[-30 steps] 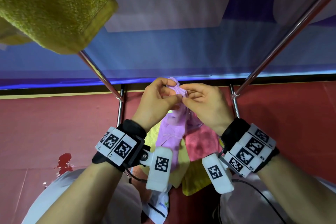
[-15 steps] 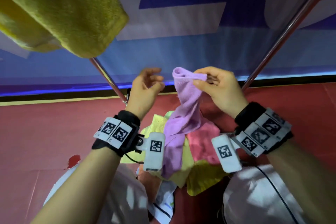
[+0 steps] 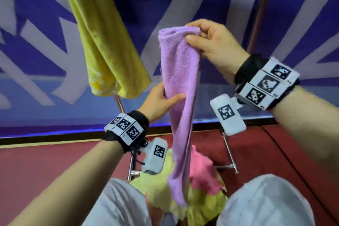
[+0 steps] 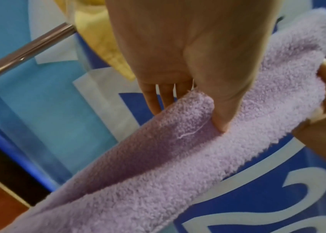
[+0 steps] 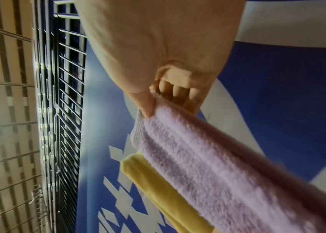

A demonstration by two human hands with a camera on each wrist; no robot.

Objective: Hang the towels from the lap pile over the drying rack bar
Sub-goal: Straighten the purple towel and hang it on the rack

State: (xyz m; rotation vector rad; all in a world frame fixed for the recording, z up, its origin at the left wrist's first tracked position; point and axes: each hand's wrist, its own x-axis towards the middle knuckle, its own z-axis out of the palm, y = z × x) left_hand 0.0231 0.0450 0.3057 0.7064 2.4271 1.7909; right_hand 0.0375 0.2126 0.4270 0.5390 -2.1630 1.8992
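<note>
A purple towel (image 3: 180,86) hangs long and bunched above my lap. My right hand (image 3: 211,42) pinches its top edge, thumb in front, as the right wrist view shows on the same purple towel (image 5: 208,157). My left hand (image 3: 161,101) grips the towel lower down on its left side, thumb pressed into the purple towel (image 4: 178,149). On my lap lies the pile (image 3: 201,189) of pale yellow and pink towels. A yellow towel (image 3: 102,38) hangs from above at the upper left; the rack's top bar is blurred at the upper edge.
The rack's metal leg (image 3: 229,150) stands on the red floor to the right of the pile, another leg (image 3: 119,102) below the yellow towel. A blue and white banner (image 3: 293,14) fills the background. A wire grid (image 5: 66,110) shows in the right wrist view.
My right hand has lifted the purple towel high off the lap pile. My left hand, empty half a second ago, now grips the towel lower down. The view has tilted upward.
</note>
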